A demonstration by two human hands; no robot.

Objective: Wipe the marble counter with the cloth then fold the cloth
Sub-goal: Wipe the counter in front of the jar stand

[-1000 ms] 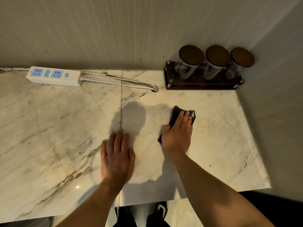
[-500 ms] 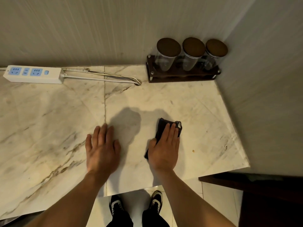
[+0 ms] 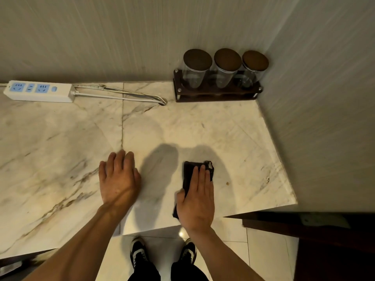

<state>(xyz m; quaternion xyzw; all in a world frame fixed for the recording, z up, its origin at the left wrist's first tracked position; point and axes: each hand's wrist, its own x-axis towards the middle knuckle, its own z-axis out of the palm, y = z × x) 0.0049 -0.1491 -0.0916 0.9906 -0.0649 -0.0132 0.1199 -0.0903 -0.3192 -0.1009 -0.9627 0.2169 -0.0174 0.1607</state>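
A small dark cloth (image 3: pixel 188 171) lies folded on the white veined marble counter (image 3: pixel 203 130), near its front edge. My right hand (image 3: pixel 197 196) rests flat on top of the cloth, palm down, and presses it against the marble; only the cloth's far end and left edge show. A pale tag sticks out at the cloth's far right corner. My left hand (image 3: pixel 118 178) lies flat on the bare marble to the left, fingers together, holding nothing.
A white power strip (image 3: pixel 38 91) with its cable (image 3: pixel 121 96) lies along the back wall at left. A dark wooden rack (image 3: pixel 217 94) with three lidded glass jars stands in the back right corner. Walls close off the back and right. My shoes show on the tiled floor below.
My right hand has dragged the cloth back toward the counter's front edge. My left hand stays flat on the marble. The view has tilted down.
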